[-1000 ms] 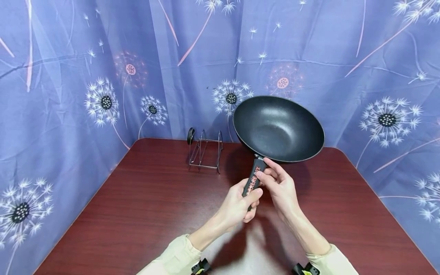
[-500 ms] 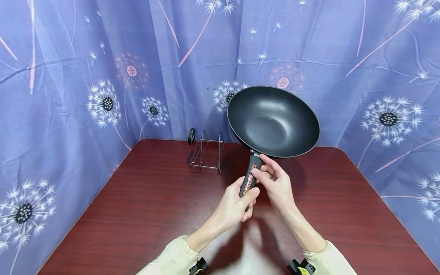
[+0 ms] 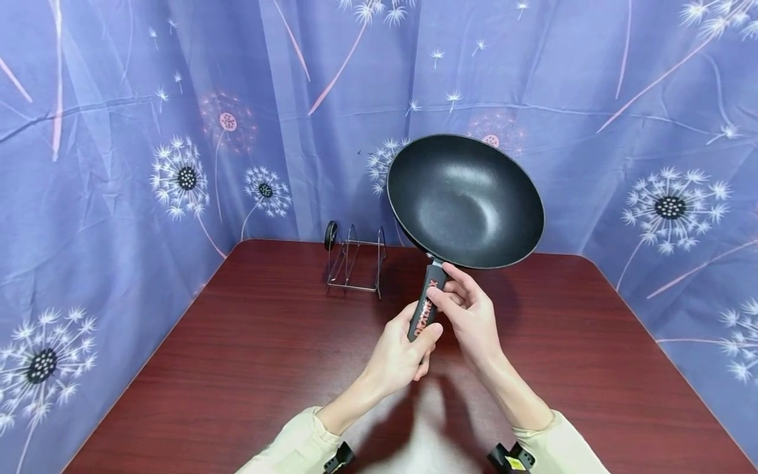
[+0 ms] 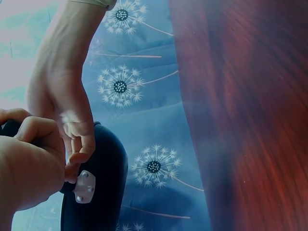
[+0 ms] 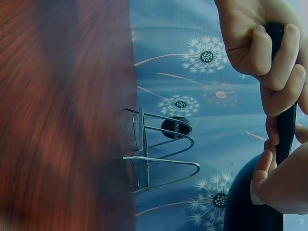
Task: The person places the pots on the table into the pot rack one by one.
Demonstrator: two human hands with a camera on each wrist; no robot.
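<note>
A deep black wok (image 3: 464,204) hangs in the air above the table, tilted so that its inside faces me. My left hand (image 3: 399,349) grips the lower end of its black handle (image 3: 423,313), thumb across the top. Nearer the pan, my right hand (image 3: 470,322) pinches the handle, with the thumb on the red lettering and the index finger by the metal neck. The left wrist view shows the riveted bracket (image 4: 85,186) on the wok's outer wall. In the right wrist view, curled left-hand fingers (image 5: 281,72) wrap the handle.
A wire rack (image 3: 355,263) with a round black part (image 3: 330,235) at its left stands near the back edge of the dark red table (image 3: 237,362). Behind and at both sides hangs a blue curtain (image 3: 331,164) with dandelion prints.
Both hands have carried the wok up and a little to the left. Their hold on the handle looks the same, and the rack has stayed put.
</note>
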